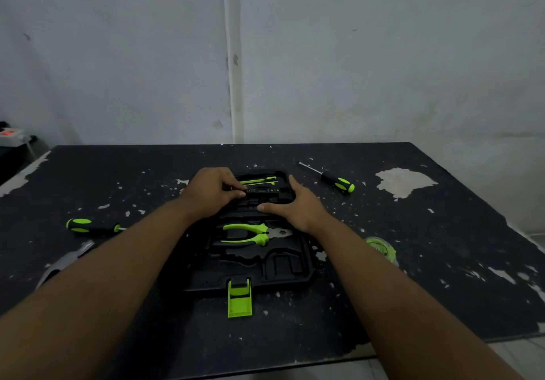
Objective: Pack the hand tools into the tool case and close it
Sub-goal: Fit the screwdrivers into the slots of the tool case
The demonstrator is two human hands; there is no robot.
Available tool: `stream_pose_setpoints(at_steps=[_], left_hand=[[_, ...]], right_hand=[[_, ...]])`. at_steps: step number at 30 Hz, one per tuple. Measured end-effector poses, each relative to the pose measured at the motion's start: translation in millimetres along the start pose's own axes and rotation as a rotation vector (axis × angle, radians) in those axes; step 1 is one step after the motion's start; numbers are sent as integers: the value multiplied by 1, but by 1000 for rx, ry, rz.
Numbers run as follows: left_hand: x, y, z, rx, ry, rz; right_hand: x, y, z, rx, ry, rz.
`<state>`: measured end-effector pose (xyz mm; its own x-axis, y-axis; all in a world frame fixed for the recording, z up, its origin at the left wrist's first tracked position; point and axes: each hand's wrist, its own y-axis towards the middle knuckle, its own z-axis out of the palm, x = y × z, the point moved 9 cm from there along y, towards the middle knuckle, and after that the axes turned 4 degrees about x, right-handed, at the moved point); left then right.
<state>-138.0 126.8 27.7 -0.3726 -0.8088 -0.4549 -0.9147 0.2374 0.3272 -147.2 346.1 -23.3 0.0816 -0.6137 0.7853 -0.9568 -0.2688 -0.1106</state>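
Tool case (pixel 295 273) open flat mid-table (pixel 442 232), green latch (pixel 239 300) toward person. Pliers (pixel 247 233) seated in tray. Left hand (pixel 211 193) pinches black bar-shaped piece (pixel 262 192) at far slot, fingers curled. Right hand (pixel 298 205) flat, fingers straight, against piece's right end. 2 tools outside case: near screwdriver (pixel 88 226) at left, far screwdriver (pixel 337 181) at right. Risks: piece pressed in crooked sits proud and blocks lid; uneven push slides case; loose tools left out.

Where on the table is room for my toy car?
Bare room lies at the table's far left corner, behind the left screwdriver, and on the right side past the tape measure. The middle is crowded: tool case, left hand, right hand.
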Motion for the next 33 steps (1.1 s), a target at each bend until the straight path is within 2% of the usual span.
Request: stream_pose_setpoints(at_steps=[10, 22, 27, 33], left_hand=[[-8, 16, 7, 39, 56, 35], [-17, 14, 12, -59, 107, 22], [-14, 1, 11, 27, 227, 71], [-5, -27, 4, 53, 231, 110]], right_hand=[[-2, 2, 1, -8, 5, 5], [-5, 6, 2, -22, 10, -5], [4, 0, -1, -65, 49, -149], [8, -3, -3, -84, 48, -176]])
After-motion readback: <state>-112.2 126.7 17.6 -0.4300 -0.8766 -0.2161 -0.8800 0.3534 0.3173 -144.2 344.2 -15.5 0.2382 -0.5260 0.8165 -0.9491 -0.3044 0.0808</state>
